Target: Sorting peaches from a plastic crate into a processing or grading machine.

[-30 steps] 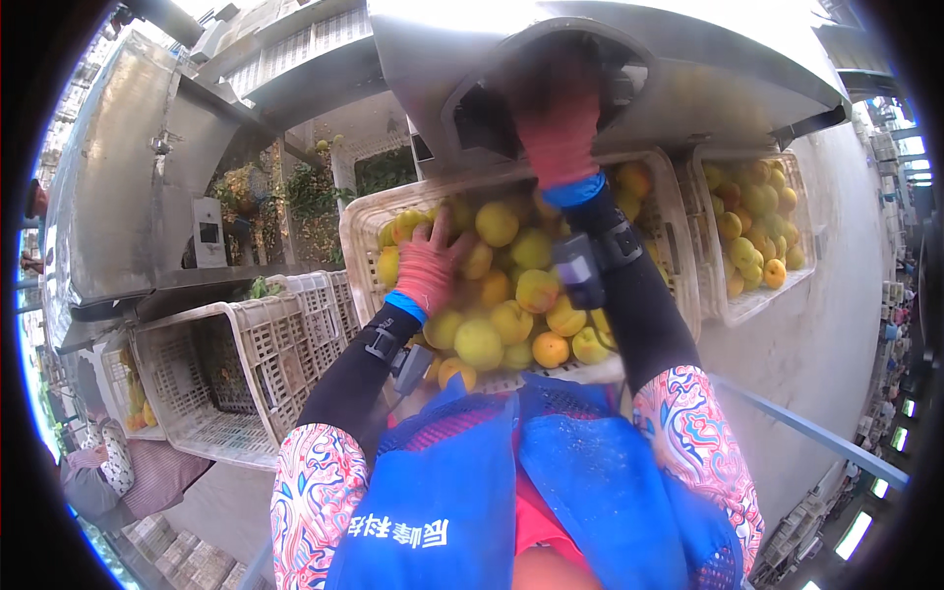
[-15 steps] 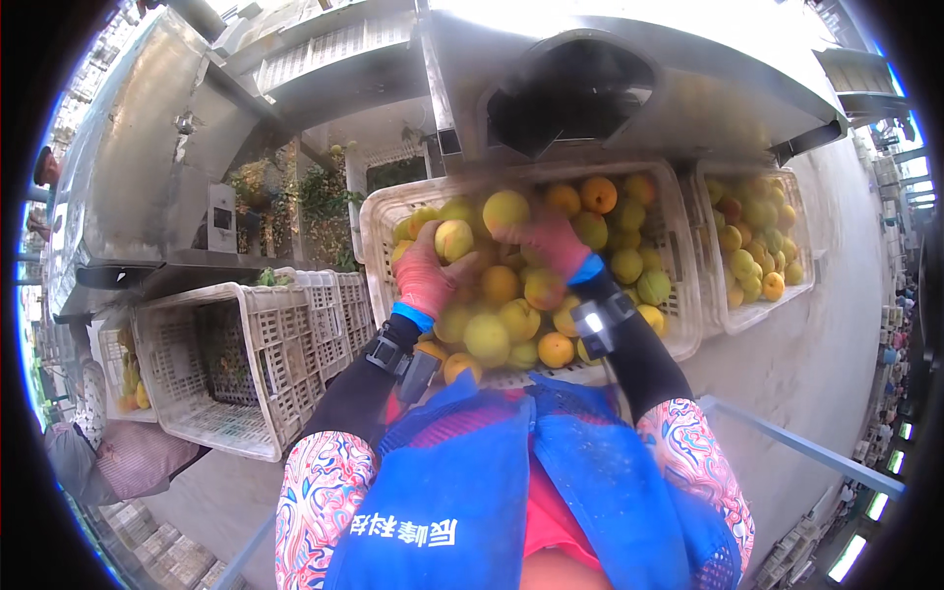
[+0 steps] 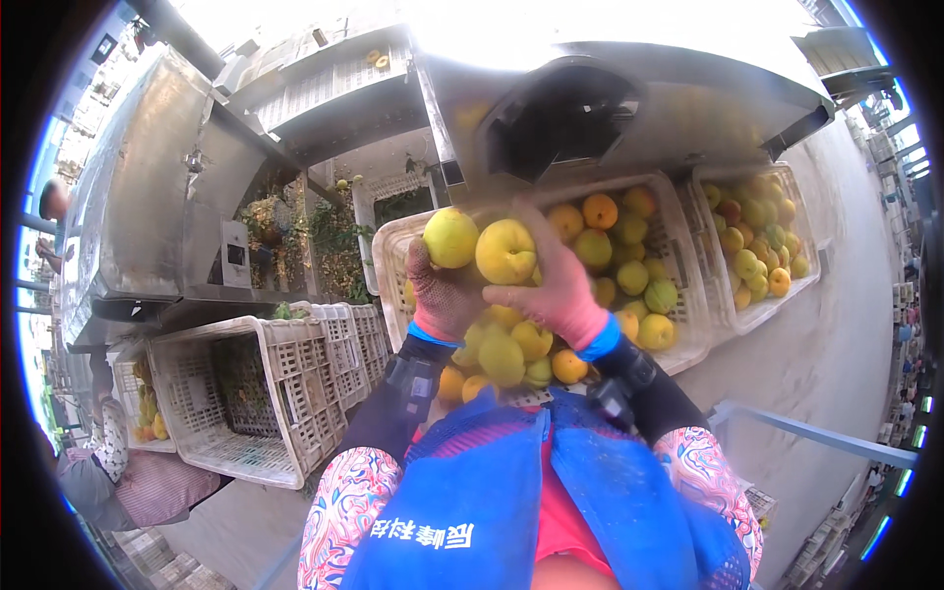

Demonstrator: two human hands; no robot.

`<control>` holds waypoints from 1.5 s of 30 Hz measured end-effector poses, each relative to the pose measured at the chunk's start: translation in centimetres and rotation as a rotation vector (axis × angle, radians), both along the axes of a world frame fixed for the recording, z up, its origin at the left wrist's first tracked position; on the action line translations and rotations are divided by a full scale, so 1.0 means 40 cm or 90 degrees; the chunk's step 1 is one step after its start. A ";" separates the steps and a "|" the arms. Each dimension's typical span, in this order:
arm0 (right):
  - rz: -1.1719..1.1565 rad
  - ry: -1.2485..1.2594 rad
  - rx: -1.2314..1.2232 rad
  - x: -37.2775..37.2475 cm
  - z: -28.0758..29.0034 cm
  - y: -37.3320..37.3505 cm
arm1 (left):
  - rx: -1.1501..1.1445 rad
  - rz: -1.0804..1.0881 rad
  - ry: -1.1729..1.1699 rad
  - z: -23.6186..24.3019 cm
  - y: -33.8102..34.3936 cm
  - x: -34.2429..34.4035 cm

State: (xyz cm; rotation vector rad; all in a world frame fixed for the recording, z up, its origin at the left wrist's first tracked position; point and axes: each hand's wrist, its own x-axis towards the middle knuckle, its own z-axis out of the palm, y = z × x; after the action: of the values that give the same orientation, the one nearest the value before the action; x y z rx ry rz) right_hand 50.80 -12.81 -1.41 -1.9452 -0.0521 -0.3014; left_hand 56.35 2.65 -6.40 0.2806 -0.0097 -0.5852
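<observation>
My left hand (image 3: 442,300), in a pink glove, is closed on a pale yellow-green peach (image 3: 448,234), raised over the white plastic crate (image 3: 695,295) in front of me. Beside it, my right hand (image 3: 554,295) grips a yellow peach (image 3: 504,246) between thumb and fingers. The two fruits are side by side, almost touching. Under and around my hands the crate holds several green, yellow and orange peaches (image 3: 659,295), piled loosely. Just beyond the crate is a dark round opening (image 3: 556,123) in a steel machine.
Another crate of peaches (image 3: 752,236) stands at right. At left, an open crate (image 3: 226,403) adjoins stacked crates (image 3: 334,344) below a steel housing (image 3: 143,197). A person (image 3: 133,487) is at the far left. Leaves and debris (image 3: 285,231) lie behind. A blue rail (image 3: 816,433) runs at lower right.
My right hand has come back from the dark opening to beside my left hand. Both hands have taken hold of peaches and lifted them above the pile.
</observation>
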 end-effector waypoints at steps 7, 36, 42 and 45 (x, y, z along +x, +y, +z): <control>-0.221 -0.106 -0.199 0.068 0.021 -0.002 | -0.059 -0.024 0.020 -0.033 -0.008 0.042; -0.080 -0.123 -0.309 0.092 -0.026 0.032 | 0.123 -0.076 0.128 0.018 -0.005 0.055; -0.138 -0.068 -0.173 0.071 -0.017 0.039 | -0.032 -0.194 0.183 -0.024 -0.031 0.015; -0.129 -0.065 -0.164 0.090 -0.015 -0.010 | 0.045 -0.220 0.096 0.001 -0.037 0.018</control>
State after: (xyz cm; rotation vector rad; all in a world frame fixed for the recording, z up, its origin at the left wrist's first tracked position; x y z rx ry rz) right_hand 54.40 -13.20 -2.01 -2.1936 0.0422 -0.5503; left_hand 57.08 1.15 -6.35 0.3057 0.1106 -0.9502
